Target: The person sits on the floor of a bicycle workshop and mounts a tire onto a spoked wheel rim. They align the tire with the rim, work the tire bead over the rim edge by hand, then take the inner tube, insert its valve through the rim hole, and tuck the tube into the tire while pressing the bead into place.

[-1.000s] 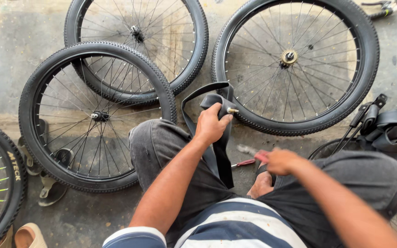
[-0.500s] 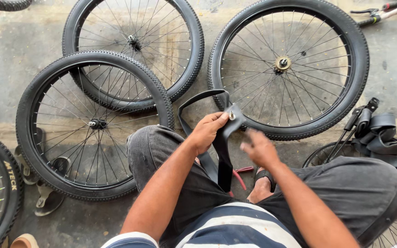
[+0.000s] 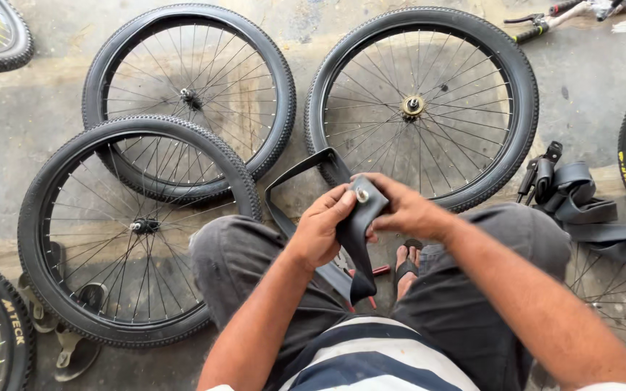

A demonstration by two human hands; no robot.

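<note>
Both hands closed in on the inner tube [image 3: 353, 239] since the earlier frame. Left hand [image 3: 320, 232] and right hand [image 3: 403, 210] each pinched it shut at the valve [image 3: 362, 195], held above the knees, wheels [image 3: 422, 108] on the floor beyond.

Three spoked wheels [image 3: 422, 105] lie flat on concrete beside sandals [image 3: 74, 340].
</note>
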